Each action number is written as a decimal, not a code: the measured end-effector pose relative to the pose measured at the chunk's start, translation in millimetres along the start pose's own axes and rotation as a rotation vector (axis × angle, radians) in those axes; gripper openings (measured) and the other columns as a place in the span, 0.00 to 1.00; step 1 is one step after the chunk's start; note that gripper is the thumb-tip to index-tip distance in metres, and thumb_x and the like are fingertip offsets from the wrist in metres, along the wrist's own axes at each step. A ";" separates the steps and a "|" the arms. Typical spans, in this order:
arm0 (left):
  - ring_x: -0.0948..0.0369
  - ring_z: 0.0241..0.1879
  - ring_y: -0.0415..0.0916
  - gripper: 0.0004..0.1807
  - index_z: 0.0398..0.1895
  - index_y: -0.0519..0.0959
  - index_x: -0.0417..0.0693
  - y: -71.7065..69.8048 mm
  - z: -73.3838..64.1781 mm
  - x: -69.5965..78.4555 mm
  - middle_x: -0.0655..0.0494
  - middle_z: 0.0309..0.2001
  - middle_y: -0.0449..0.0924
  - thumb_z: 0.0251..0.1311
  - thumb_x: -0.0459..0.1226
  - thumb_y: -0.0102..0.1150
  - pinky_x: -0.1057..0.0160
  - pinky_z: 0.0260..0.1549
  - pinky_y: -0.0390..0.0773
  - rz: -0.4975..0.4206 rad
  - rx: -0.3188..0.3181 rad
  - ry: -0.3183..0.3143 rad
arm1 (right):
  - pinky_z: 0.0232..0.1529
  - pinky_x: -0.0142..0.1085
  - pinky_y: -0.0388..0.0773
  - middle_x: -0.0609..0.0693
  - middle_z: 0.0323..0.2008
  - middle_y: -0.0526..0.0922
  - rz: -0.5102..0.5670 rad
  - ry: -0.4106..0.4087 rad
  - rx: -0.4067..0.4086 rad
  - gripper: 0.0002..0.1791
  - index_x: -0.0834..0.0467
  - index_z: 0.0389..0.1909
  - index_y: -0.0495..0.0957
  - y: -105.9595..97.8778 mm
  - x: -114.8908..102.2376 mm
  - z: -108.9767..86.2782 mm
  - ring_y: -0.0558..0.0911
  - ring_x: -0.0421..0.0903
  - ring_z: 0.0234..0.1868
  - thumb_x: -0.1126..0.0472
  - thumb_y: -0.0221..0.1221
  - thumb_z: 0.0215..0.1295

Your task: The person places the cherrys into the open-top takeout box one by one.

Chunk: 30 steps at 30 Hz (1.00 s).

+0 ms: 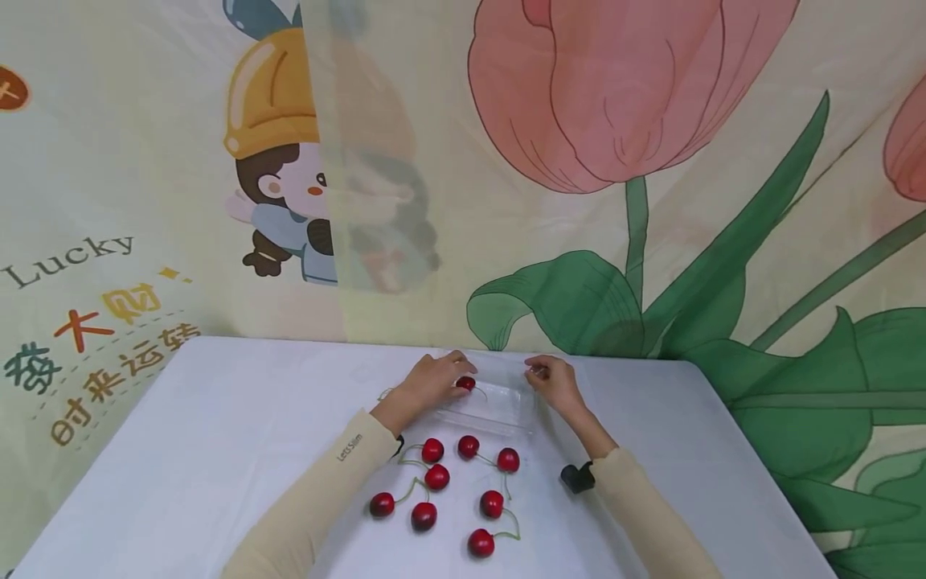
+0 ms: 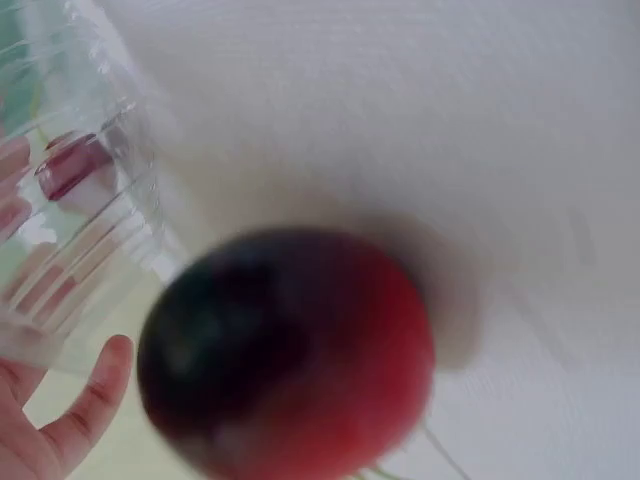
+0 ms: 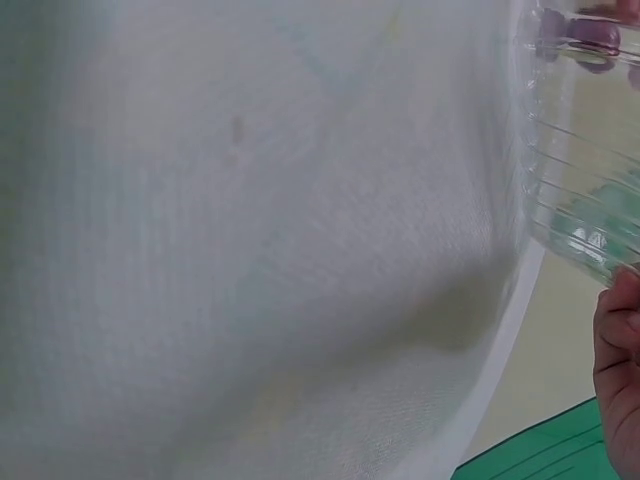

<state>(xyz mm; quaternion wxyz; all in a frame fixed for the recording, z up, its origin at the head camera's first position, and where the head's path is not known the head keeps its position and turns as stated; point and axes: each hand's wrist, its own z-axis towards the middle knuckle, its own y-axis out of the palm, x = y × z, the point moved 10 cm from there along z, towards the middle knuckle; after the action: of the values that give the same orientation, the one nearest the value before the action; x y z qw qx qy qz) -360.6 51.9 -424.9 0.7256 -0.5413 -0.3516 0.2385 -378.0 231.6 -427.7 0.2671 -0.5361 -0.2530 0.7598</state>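
A red cherry (image 1: 466, 383) with a thin stem shows between the thumb and fingertips of my left hand (image 1: 427, 383), at the left part of a clear plastic box (image 1: 481, 420). In the left wrist view, a dark red cherry (image 2: 72, 165) shows blurrily through the box's ribbed wall, near some fingers. My right hand (image 1: 559, 386) grips the box's far right corner; the right wrist view shows curled fingers (image 3: 622, 330) against the clear plastic (image 3: 580, 175). Several more red cherries (image 1: 436, 477) with green stems lie on the table in front of the box.
A white cloth covers the table (image 1: 239, 450). Behind it hangs a printed curtain (image 1: 405, 314) with tulips and a cartoon figure. One large cherry (image 2: 290, 350) sits close to the left wrist camera. A black wrist device (image 1: 577, 478) is on the right wrist.
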 end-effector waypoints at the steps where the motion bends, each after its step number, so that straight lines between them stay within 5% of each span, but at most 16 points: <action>1: 0.56 0.48 0.78 0.19 0.55 0.80 0.49 -0.9 -0.9 0.7 0.50 0.53 0.77 0.61 0.42 0.65 0.49 0.44 0.76 -0.009 0.004 0.007 | 0.28 0.37 0.78 0.61 0.30 0.83 0.008 -0.008 0.004 0.09 0.72 0.40 0.82 -1.4 0.5 -0.9 0.80 0.51 0.30 0.73 0.62 0.59; 5: 0.56 0.50 0.77 0.19 0.55 0.80 0.50 -5.7 -4.9 3.6 0.51 0.53 0.77 0.61 0.43 0.64 0.50 0.47 0.74 -0.039 0.030 0.055 | 0.25 0.35 0.77 0.58 0.28 0.82 0.033 -0.061 0.028 0.08 0.71 0.38 0.82 -8.5 1.1 -4.4 0.78 0.48 0.27 0.70 0.62 0.59; 12: 0.53 0.58 0.71 0.20 0.60 0.75 0.49 -22.1 -23.8 -1.4 0.49 0.57 0.74 0.67 0.42 0.59 0.50 0.59 0.70 -0.113 0.104 0.119 | 0.29 0.34 0.78 0.60 0.30 0.83 -0.028 0.025 0.005 0.09 0.72 0.41 0.81 -7.2 8.4 -7.3 0.80 0.48 0.30 0.74 0.61 0.59; 20: 0.50 0.59 0.71 0.20 0.65 0.71 0.47 -35.3 -52.5 -39.9 0.47 0.60 0.72 0.72 0.36 0.50 0.47 0.61 0.69 -0.151 0.125 -0.006 | 0.28 0.31 0.76 0.62 0.31 0.83 -0.019 0.026 0.004 0.10 0.73 0.41 0.81 -1.2 3.8 -7.1 0.80 0.52 0.31 0.74 0.62 0.58; 25: 0.51 0.57 0.73 0.20 0.64 0.72 0.47 -28.5 -67.5 -60.1 0.49 0.59 0.73 0.70 0.35 0.49 0.46 0.59 0.70 -0.132 0.056 -0.081 | 0.30 0.33 0.76 0.62 0.32 0.84 -0.025 0.031 0.008 0.10 0.72 0.42 0.81 -0.7 2.4 -4.4 0.81 0.52 0.32 0.73 0.62 0.59; 30: 0.52 0.60 0.71 0.31 0.64 0.73 0.49 -17.1 -81.3 -70.7 0.49 0.60 0.74 0.59 0.51 0.62 0.44 0.59 0.67 -0.127 -0.053 -0.141 | 0.30 0.33 0.76 0.61 0.32 0.83 -0.016 0.029 0.008 0.10 0.72 0.41 0.82 0.4 -0.5 -2.7 0.81 0.52 0.32 0.73 0.63 0.59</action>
<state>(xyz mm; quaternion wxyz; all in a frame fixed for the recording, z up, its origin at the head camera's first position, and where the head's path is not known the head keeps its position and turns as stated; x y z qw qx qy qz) -343.9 -54.9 -440.0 0.6982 -0.5189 -0.4415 0.2200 -375.3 231.3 -428.4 0.2791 -0.5438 -0.2505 0.7507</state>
